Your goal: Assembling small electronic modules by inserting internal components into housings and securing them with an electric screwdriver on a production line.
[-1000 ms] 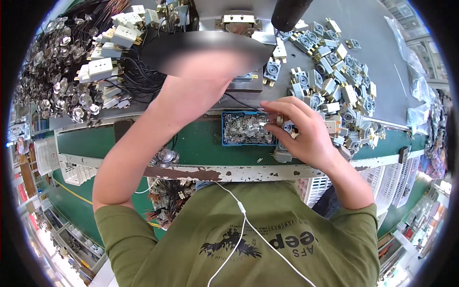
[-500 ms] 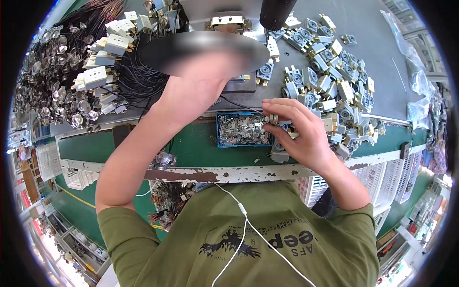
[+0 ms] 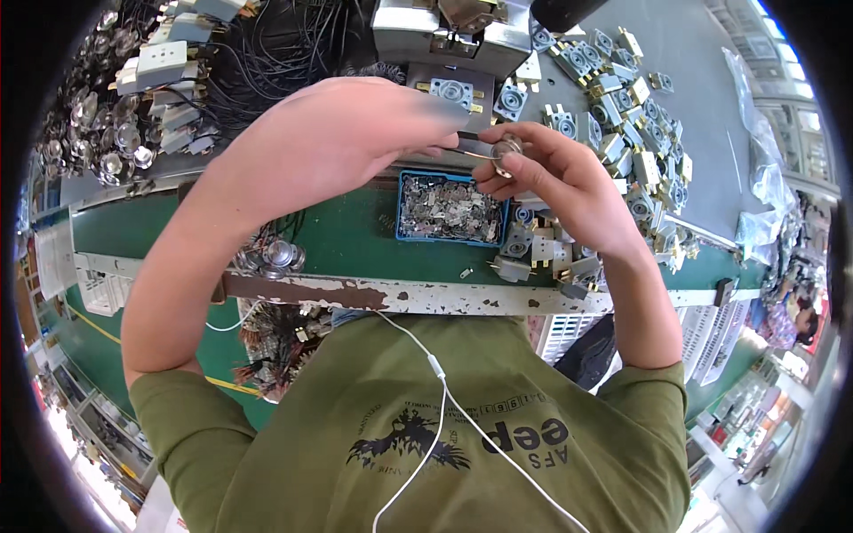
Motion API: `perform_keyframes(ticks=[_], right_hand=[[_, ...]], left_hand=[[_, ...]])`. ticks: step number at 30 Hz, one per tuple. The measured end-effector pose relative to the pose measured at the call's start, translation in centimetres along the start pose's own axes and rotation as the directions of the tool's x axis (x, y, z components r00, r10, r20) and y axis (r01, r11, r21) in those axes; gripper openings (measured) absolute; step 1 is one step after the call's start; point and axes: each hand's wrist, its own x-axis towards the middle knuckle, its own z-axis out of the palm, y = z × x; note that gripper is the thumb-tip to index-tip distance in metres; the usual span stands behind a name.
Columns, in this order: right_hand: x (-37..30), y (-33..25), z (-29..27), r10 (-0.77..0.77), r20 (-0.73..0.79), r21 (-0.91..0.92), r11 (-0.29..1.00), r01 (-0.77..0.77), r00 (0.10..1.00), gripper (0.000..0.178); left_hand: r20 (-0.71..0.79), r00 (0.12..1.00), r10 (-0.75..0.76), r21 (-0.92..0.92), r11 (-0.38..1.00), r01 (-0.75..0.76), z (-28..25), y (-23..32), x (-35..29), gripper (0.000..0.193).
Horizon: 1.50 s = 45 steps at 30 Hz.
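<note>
My right hand (image 3: 573,182) pinches a small round metal cap (image 3: 507,155) between thumb and fingers. A thin dark wire (image 3: 469,137) runs from the cap toward my left hand (image 3: 342,133), whose closed fingertips grip it; part of that hand is blurred. Just beyond the fingers, a grey square socket block (image 3: 451,91) with brass prongs sits in front of the metal press (image 3: 444,37). Below both hands is a blue tray (image 3: 399,211) heaped with small flat metal pieces.
A pile of grey and white socket blocks (image 3: 613,111) spreads across the right side. At the left lie wired blocks (image 3: 162,67) and shiny metal caps (image 3: 111,160). More caps (image 3: 280,255) lie near the chipped white bench edge (image 3: 426,298). A clear plastic bag (image 3: 755,160) is at far right.
My left hand has come back from the press toward my right hand and now grips the wire. The socket block by the press has come into sight. The whole view has shifted slightly.
</note>
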Motion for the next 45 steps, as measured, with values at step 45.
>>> perform_keyframes(ticks=[45], right_hand=[[1.7,-0.7,2.9,-0.132,-0.04,-0.436,0.894,0.102,0.99,0.041]], left_hand=[[-0.142,0.988,0.06,0.329,0.944,-0.01,2.7,0.4,-1.4,0.025]])
